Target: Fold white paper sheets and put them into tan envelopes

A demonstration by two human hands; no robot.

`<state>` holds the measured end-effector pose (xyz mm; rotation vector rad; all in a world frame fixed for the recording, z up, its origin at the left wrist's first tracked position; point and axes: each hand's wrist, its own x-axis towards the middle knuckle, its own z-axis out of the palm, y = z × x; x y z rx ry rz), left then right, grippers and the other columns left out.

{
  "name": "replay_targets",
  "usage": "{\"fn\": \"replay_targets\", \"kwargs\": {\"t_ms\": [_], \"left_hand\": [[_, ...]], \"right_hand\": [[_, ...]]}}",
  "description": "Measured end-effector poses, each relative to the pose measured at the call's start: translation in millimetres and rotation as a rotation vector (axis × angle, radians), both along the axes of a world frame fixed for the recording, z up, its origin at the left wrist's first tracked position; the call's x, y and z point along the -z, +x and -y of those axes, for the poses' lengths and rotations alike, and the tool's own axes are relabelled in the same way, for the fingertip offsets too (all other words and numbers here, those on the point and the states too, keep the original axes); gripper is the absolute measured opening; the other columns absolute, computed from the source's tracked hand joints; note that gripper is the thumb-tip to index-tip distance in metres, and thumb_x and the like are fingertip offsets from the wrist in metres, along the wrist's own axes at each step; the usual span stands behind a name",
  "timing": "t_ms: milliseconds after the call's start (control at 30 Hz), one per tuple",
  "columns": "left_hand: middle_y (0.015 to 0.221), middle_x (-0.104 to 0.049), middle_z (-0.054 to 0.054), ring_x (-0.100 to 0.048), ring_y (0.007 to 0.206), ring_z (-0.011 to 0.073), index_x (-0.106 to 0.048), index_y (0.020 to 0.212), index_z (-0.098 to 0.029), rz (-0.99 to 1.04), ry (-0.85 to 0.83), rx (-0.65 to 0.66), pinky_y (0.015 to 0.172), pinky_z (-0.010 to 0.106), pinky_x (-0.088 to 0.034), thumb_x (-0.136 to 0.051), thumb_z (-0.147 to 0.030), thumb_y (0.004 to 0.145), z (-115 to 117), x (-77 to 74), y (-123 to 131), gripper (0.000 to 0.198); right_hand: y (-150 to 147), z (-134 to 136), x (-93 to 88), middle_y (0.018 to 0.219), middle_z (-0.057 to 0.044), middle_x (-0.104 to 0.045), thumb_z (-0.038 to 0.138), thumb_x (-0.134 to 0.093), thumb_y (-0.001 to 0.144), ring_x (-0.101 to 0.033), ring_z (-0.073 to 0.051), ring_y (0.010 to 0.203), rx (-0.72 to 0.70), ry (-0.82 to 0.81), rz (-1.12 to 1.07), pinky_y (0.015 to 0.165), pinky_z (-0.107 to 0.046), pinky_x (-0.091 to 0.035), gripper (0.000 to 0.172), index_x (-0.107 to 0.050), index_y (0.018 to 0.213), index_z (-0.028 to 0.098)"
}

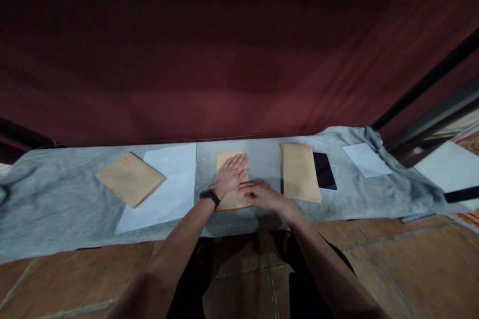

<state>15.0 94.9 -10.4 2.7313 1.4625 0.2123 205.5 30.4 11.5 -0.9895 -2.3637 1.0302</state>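
A brown paper envelope [231, 203] lies on the grey cloth in front of me, its long side running away from me. My left hand [231, 174] rests flat across its upper half, fingers stretched out and pointing up and to the right. A dark band circles that wrist. At the envelope's right edge, my right hand [260, 194] touches the paper with its fingertips; the index finger is extended and the thumb sits a little apart from it. The two hands are close together, and they cover much of the envelope's middle.
To the right lie a stack of brown envelopes [300, 172], a dark-screened tablet [325, 171] partly under it, and a white sheet [367, 160]. At left, more brown envelopes [130, 178] overlap a large white paper [175, 179]. A dark red curtain [239, 60] hangs behind the cloth-covered surface [60, 199].
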Motion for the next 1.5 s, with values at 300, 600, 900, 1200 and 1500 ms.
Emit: {"fn": "replay_targets", "kwargs": {"t_ms": [300, 600, 900, 1200, 1500], "left_hand": [[0.169, -0.030, 0.006, -0.020, 0.158, 0.0198, -0.031, 0.161, -0.019, 0.014, -0.153, 0.003, 0.129, 0.045, -0.017, -0.022, -0.040, 0.106, 30.1, -0.4, -8.2, 0.060], [0.169, -0.031, 0.002, -0.016, 0.159, 0.0203, -0.031, 0.161, -0.024, 0.012, -0.181, 0.015, 0.130, 0.046, -0.013, -0.024, -0.041, 0.107, 66.8, -6.5, -11.9, 0.057], [0.168, -0.031, 0.009, -0.016, 0.159, 0.0227, -0.035, 0.159, -0.020, 0.029, -0.295, 0.064, 0.129, 0.048, -0.012, -0.022, -0.057, 0.106, 97.3, -13.4, -20.5, 0.066], [0.167, -0.032, 0.009, -0.023, 0.157, 0.0196, -0.032, 0.160, -0.022, 0.112, -0.275, 0.197, 0.129, 0.043, -0.021, -0.045, -0.046, 0.104, 115.7, -17.9, -42.6, 0.062], [0.158, -0.049, 0.006, -0.040, 0.149, 0.0175, -0.048, 0.151, -0.025, 0.328, -0.278, 0.152, 0.125, 0.041, -0.036, -0.053, -0.029, 0.101, 112.9, -18.8, -49.2, 0.050]], "right_hand": [[5.7, 0.2, -2.2, 0.126, -0.003, -0.075, 0.019, -0.059, 0.093, -0.068, -0.022, 0.119, -0.045, -0.068, -0.049, 0.107, -0.035, -0.050, 0.030, -0.077, 0.116, 0.024], [5.2, -1.5, -5.0, 0.095, -0.002, -0.079, 0.023, -0.055, 0.098, -0.072, -0.018, 0.087, 0.133, -0.054, -0.051, 0.086, -0.030, -0.055, 0.024, -0.079, 0.097, 0.020], [-5.1, 0.6, 3.3, 0.141, -0.010, -0.065, 0.014, -0.051, 0.098, -0.060, -0.020, 0.131, 0.233, 0.182, 0.059, 0.116, -0.039, -0.045, 0.037, -0.068, 0.131, 0.020], [1.2, 10.5, 13.9, 0.159, -0.011, -0.047, 0.027, -0.042, 0.105, -0.043, -0.022, 0.149, 0.151, 0.193, 0.190, 0.126, -0.048, -0.031, 0.045, -0.054, 0.148, 0.020], [9.7, 28.9, -1.9, 0.161, -0.011, -0.044, 0.045, -0.068, 0.095, -0.038, -0.026, 0.151, 0.034, 0.163, 0.152, 0.125, -0.050, -0.031, 0.062, -0.050, 0.151, 0.025]]}}
